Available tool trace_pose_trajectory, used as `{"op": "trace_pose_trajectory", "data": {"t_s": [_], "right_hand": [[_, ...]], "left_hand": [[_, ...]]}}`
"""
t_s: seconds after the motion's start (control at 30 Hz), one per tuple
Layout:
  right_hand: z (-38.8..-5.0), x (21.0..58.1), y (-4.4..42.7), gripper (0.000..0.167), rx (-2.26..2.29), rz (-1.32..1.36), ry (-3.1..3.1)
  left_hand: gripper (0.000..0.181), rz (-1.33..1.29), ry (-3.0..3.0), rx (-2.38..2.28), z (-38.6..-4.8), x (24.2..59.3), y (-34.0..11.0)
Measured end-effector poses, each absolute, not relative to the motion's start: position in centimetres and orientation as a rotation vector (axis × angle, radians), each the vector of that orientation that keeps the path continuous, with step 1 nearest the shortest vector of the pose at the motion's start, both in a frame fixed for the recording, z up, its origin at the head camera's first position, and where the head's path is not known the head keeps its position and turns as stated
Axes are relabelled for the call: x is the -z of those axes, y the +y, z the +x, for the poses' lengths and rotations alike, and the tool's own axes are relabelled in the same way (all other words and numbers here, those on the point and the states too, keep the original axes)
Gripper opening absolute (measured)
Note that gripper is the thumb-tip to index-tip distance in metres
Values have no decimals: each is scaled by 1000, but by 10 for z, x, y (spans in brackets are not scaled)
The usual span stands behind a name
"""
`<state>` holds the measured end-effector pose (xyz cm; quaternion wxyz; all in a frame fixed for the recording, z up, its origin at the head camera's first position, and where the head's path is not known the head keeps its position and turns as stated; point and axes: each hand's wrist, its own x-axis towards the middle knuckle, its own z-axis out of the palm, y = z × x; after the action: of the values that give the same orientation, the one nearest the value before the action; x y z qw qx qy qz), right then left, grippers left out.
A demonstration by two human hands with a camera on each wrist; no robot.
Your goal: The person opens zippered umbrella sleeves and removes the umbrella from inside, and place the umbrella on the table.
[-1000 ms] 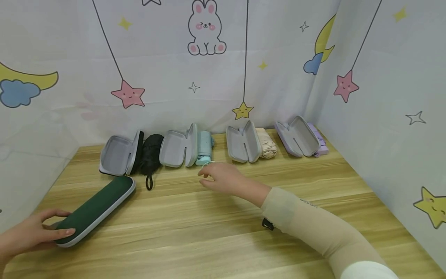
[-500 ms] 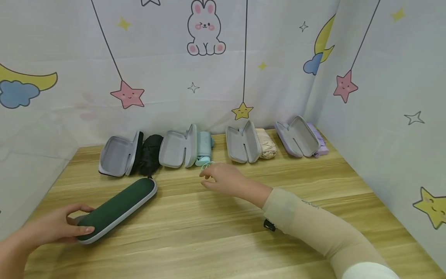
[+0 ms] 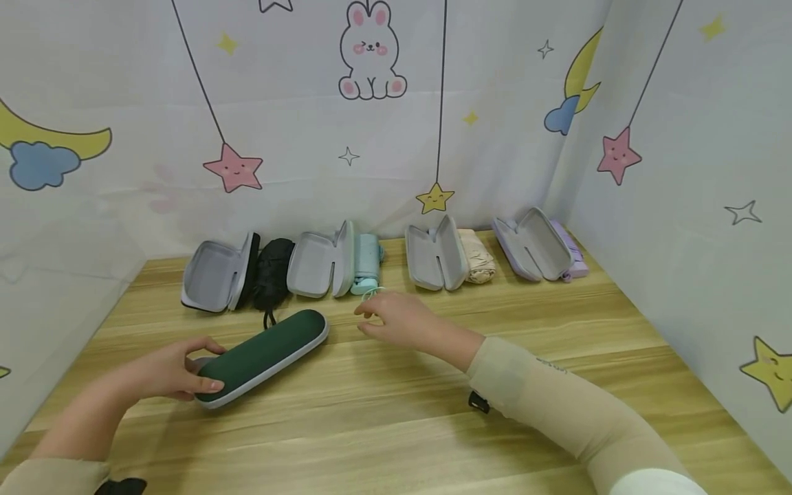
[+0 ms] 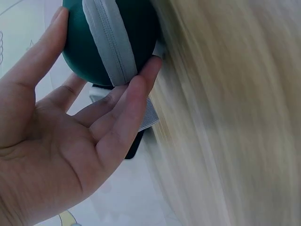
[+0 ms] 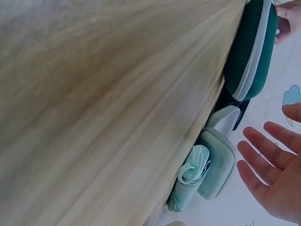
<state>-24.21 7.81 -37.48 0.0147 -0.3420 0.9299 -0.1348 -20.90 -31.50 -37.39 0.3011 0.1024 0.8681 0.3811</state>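
Note:
My left hand [image 3: 167,371] grips the near left end of a long dark green zippered case [image 3: 266,354]. The case is zipped, with a pale grey zip band around its edge, and it slants up to the right over the table's left half. In the left wrist view, the thumb and the fingers [image 4: 131,101] lie on opposite sides of its rounded end. My right hand [image 3: 402,320] holds nothing; its fingers are loosely bent. It is just in front of a folded mint umbrella [image 3: 367,254] with a thin wrist loop. In the right wrist view the right palm [image 5: 287,188] shows bare.
Along the back of the wooden table [image 3: 346,440] lie open grey-lined cases: black [image 3: 213,275], mint [image 3: 312,265], cream-lined beside it [image 3: 423,260] and lilac [image 3: 524,244]. Folded umbrellas in black [image 3: 273,271], cream [image 3: 478,260] and lilac [image 3: 574,254] lie beside them. A printed curtain [image 3: 297,117] stands behind.
My left hand has carried the green case to the right, toward the table's middle; its far end now lies in front of the black umbrella's loop. The right hand has hardly moved.

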Motion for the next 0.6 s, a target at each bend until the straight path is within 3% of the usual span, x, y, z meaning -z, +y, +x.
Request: {"op": "trace_pose_trajectory", "data": {"t_s": [0.6], "right_hand": [[-239,376,80,35,416,-1104,2928]], "left_hand": [[72,358,2323,-917,-229,367,-247]]}}
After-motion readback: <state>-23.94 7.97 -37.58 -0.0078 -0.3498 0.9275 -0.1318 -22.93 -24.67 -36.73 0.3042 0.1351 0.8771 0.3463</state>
